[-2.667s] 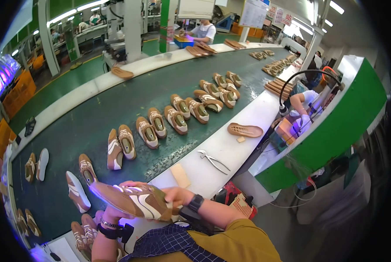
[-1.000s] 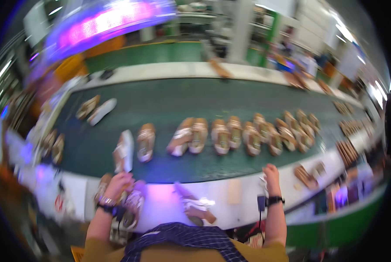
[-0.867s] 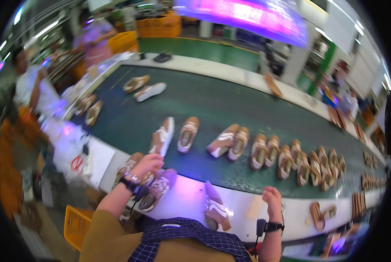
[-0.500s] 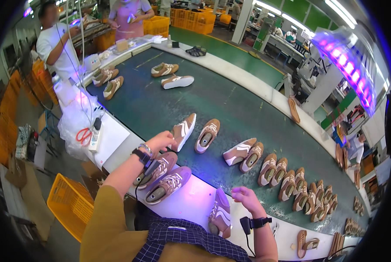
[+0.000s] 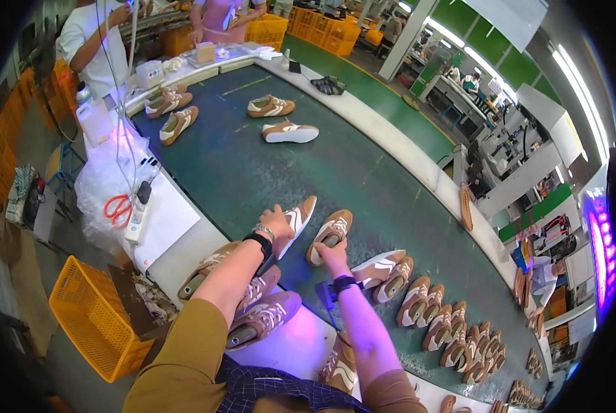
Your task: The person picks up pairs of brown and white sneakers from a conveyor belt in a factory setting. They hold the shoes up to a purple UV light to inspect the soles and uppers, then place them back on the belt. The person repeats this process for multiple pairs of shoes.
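Two brown sneakers with white stripes stand side by side on the dark green conveyor belt (image 5: 246,165). My left hand (image 5: 277,226) is closed around the heel end of the left sneaker (image 5: 299,219), which leans with its pale sole edge toward the right. At the right sneaker (image 5: 335,226), my right hand (image 5: 333,257) grips the heel, thumb at the opening. Beneath my left forearm, several more sneakers sit on the white ledge, among them a purple-lit sneaker (image 5: 266,320). Another sneaker (image 5: 341,363) is partly hidden by my right forearm.
A row of sneakers (image 5: 418,303) runs down the belt to the right. Farther off lie a tipped sneaker (image 5: 290,133) and others. On the left are red-handled scissors (image 5: 118,210), a power strip (image 5: 139,217) and a yellow crate (image 5: 91,320). Two people stand beyond the far-left end.
My right hand has moved forward from above the ledge and taken hold of the right sneaker. My left hand has reached farther onto the left sneaker. The view has shifted.
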